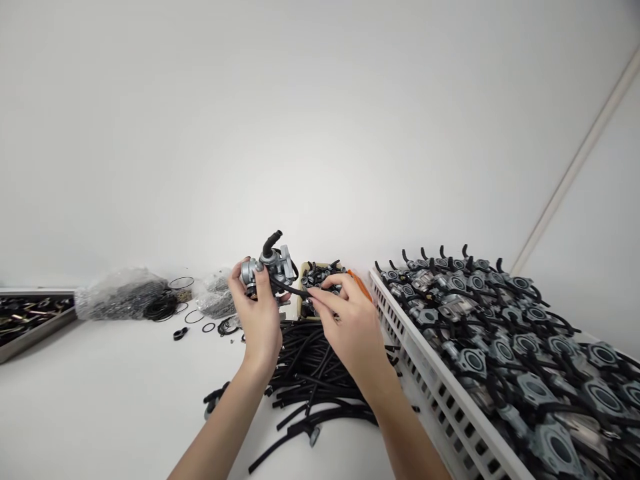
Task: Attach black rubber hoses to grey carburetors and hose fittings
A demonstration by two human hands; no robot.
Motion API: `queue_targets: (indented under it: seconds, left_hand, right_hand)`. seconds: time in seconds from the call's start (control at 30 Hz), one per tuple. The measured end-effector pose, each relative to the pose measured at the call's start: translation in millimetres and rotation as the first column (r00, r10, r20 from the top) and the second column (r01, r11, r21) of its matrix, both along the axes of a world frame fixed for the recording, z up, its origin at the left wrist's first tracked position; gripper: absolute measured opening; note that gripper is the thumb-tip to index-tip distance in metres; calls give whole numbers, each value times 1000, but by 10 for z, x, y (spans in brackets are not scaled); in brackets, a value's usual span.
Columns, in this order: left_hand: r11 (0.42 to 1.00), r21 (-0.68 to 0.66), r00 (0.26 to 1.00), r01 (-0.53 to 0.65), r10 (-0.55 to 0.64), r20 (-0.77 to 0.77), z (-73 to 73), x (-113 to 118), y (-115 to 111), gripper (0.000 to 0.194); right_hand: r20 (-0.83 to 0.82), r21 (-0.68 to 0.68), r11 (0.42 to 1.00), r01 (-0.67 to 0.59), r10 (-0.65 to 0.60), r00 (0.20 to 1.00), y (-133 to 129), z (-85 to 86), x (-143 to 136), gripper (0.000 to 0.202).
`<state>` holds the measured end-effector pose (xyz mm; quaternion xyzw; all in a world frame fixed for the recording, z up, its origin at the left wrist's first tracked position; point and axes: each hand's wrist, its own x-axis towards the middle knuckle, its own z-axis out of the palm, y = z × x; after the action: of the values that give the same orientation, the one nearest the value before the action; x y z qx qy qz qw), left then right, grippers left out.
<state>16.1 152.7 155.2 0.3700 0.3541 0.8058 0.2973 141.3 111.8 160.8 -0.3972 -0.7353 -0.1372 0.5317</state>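
My left hand (pixel 260 313) is wrapped round a small grey metal carburetor (pixel 283 265), held up over the table, with a short black rubber elbow (pixel 271 243) pointing up from its top. A thin black hose (pixel 291 289) runs from the carburetor to the right. The fingertips of my right hand (pixel 350 320) pinch this hose near its right end. Beneath both hands lies a pile of black hoses (pixel 320 373) on the white table.
A white slatted crate (pixel 440 383) full of carburetors (pixel 530 347) stands at the right. Behind my hands sits a yellowish bin (pixel 303 308) of small parts, beside something orange (pixel 361 283). Plastic bags (pixel 117 293), black rings (pixel 209 327) and a metal tray (pixel 40 337) lie leftward.
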Motion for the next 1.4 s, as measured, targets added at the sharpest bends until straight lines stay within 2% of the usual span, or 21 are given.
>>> queue_targets:
  seconds: [0.1, 0.23, 0.3, 0.47, 0.6, 0.77, 1.03, 1.27, 1.4]
  left_hand:
    - [1000, 3, 1000, -7, 7, -12, 7, 19, -30, 42]
    - [1000, 11, 1000, 7, -7, 5, 23, 33, -54, 40]
    - [1000, 9, 1000, 23, -23, 13, 33, 35, -62, 40]
    - [992, -2, 992, 124, -124, 25, 65, 50, -127, 38]
    - [983, -37, 983, 181, -180, 38, 105, 69, -207, 35]
    - [982, -29, 981, 189, -188, 45, 139, 90, -248, 35]
    - [980, -1, 980, 198, -197, 36, 110, 108, -254, 32]
    - [971, 33, 969, 239, -240, 52, 167, 124, -351, 30]
    - [960, -15, 957, 279, -277, 91, 183, 127, -345, 33]
  right_hand:
    - [-19, 9, 1000, 6, -5, 1000, 26, -65, -94, 26]
    - [-103, 1, 988, -153, 152, 983, 79, -93, -134, 23]
    - [-138, 28, 982, -186, 189, 972, 132, -103, -132, 20]
    - [-166, 152, 954, -258, 282, 945, 262, -134, -109, 21]
    - [-209, 189, 926, -326, 362, 909, 325, -173, -111, 20]
    - [-268, 210, 913, -350, 398, 878, 389, -229, -125, 19]
    - [-334, 263, 874, -409, 480, 811, 462, -289, -110, 17]
    - [-308, 290, 858, -424, 503, 808, 350, -199, -93, 19]
    - [-287, 298, 867, -400, 481, 829, 358, -182, -65, 19]
